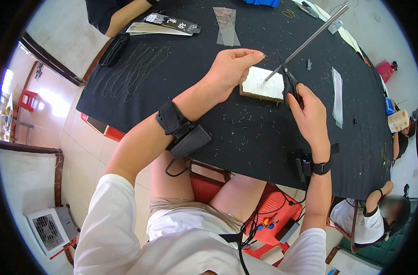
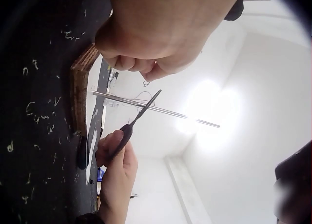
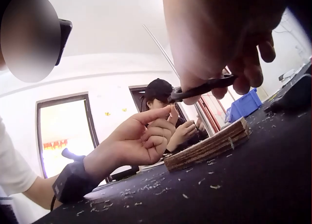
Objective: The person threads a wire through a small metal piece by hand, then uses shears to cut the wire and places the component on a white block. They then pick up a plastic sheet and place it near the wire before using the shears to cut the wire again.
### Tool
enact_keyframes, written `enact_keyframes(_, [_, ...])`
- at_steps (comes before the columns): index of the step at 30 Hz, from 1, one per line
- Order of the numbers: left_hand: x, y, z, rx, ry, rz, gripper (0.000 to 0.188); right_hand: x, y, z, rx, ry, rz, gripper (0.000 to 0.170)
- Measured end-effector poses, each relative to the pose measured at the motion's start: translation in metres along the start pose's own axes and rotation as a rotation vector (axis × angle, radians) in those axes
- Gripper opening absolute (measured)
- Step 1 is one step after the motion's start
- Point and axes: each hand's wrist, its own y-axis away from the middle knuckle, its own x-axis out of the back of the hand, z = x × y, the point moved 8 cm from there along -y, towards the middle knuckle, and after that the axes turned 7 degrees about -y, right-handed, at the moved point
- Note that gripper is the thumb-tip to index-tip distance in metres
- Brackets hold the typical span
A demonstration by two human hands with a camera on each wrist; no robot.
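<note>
A metal rod (image 1: 305, 41) rises at a slant from a white-topped board (image 1: 263, 86), whose layered brown edge (image 3: 209, 148) shows in the right wrist view. The right hand (image 1: 310, 114) grips black scissors (image 1: 289, 82) by the handles, with the blades beside the rod; in the left wrist view the scissors (image 2: 127, 131) cross in front of the rod (image 2: 165, 110). Above the board's left part, the left hand (image 1: 227, 73) pinches a tiny looped piece (image 2: 146, 83) between thumb and forefinger, close to the scissor tips.
Thread clippings lie scattered over the black tablecloth (image 1: 245, 146). Looped cords (image 1: 133, 73) lie at the left, clear plastic sleeves (image 1: 226, 27) at the back and another sleeve (image 1: 337, 98) at the right. Other people sit around the table. A blue bin (image 3: 245, 105) stands behind the board.
</note>
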Motion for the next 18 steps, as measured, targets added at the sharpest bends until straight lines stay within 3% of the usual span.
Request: enact_keyframes(18, [-0.005,0.005,0.016,-0.137,0.019,-0.02,0.02,0.0,-0.001,-0.004,0.004,0.03,-0.02,0.026])
